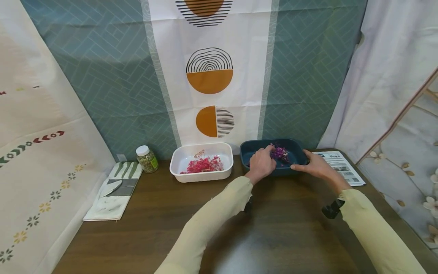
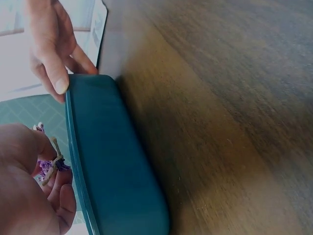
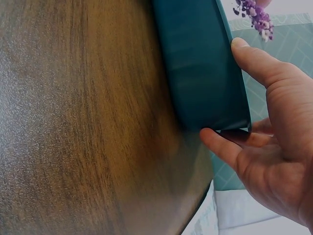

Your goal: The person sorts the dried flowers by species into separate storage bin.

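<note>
A dark teal tray (image 1: 251,169) stands on the table near the back wall. My left hand (image 1: 262,164) is over its left part, pinching a sprig of purple dried flowers (image 1: 280,153). In the left wrist view, stems of the purple flowers (image 2: 48,166) poke out between the thumb and fingers of my left hand (image 2: 29,186). With my right hand (image 1: 316,165) I grip the tray's right end. The right wrist view has the thumb of my right hand (image 3: 279,127) on the rim and fingers against the end wall.
Left of the teal tray is a white tray (image 1: 205,176) holding pink dried flowers (image 1: 205,164). Further left are a white-capped jar (image 1: 147,159) and a folded cloth (image 1: 113,201). A printed paper (image 1: 342,167) lies at the right edge. Fabric hangings (image 1: 212,34) rise behind the table.
</note>
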{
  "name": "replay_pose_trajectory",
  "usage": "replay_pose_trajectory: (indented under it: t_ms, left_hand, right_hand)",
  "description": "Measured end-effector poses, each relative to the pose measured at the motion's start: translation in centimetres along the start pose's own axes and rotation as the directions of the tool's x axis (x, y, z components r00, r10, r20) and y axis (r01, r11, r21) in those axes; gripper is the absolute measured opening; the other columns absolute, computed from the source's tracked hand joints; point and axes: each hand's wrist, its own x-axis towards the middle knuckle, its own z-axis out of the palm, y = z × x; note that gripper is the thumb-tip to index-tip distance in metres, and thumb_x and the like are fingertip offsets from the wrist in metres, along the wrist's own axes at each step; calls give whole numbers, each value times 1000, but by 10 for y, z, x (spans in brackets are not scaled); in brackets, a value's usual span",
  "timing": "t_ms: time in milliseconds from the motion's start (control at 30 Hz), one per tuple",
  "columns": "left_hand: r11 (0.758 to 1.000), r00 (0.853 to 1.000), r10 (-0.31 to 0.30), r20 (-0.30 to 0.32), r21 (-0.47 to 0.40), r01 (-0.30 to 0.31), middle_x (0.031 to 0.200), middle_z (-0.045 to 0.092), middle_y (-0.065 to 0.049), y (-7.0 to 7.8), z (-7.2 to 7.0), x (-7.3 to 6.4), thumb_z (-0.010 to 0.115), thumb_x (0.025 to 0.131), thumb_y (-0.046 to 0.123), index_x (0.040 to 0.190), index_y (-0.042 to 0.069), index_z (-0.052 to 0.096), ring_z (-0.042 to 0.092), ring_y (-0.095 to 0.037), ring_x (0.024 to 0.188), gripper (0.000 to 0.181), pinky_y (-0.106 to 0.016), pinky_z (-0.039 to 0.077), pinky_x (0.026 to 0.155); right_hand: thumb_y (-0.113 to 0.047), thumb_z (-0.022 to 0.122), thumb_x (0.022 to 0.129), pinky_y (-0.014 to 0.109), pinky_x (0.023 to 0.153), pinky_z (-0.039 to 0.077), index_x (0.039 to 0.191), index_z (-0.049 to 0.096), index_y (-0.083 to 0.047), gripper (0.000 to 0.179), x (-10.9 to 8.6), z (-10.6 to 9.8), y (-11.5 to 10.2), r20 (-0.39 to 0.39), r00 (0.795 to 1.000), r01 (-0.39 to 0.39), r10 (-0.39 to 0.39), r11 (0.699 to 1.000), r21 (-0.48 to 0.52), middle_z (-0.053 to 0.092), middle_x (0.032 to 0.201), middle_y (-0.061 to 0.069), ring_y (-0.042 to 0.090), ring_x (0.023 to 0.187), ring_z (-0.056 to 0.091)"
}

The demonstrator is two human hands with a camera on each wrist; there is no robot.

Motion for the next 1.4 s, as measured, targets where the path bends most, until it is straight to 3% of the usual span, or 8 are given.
replay_pose_trajectory:
  t_ms: [200,633,900,1167,1400]
  left_hand:
    - [998,999,-33,20,61,31,114,66,-1,1,3,4,65,93,20,144,30,54,56,-16,72,53,-29,51,59]
    - [997,995,-69,69,50,65,119,66,-3,-4,8,11,66,94,22,145,27,53,56,-17,76,53,-32,54,69]
    - [996,993,-87,79,35,85,109,65,-3,-6,7,7,67,93,22,142,25,55,55,-18,70,50,-30,52,62]
    - [999,996,-17,91,-40,21,121,61,-6,-18,-1,0,67,93,19,142,20,54,53,-17,75,50,-29,51,68]
    - [991,996,89,-22,-94,-91,103,62,-5,-36,-22,-14,64,93,18,136,14,59,55,-16,81,44,-30,50,70]
  right_hand:
    - [-47,70,91,64,98,42,149,20,19,101,0,1,-3,11,1000,-12,12,1000,8,44,136,43,55,122,47]
    - [-45,71,91,63,97,43,149,22,18,98,2,3,-5,9,1000,0,0,1000,20,47,134,42,53,120,51]
    - [-48,71,90,64,98,42,149,22,18,101,4,5,-5,14,1000,2,-3,1000,15,45,136,42,53,122,49]
    - [-46,71,90,66,101,38,149,20,18,100,5,7,-7,23,1000,-7,7,1000,27,41,140,43,55,127,44]
    - [-49,71,90,67,101,37,150,19,18,103,7,3,-7,29,1000,-2,2,1000,3,38,141,43,56,127,41]
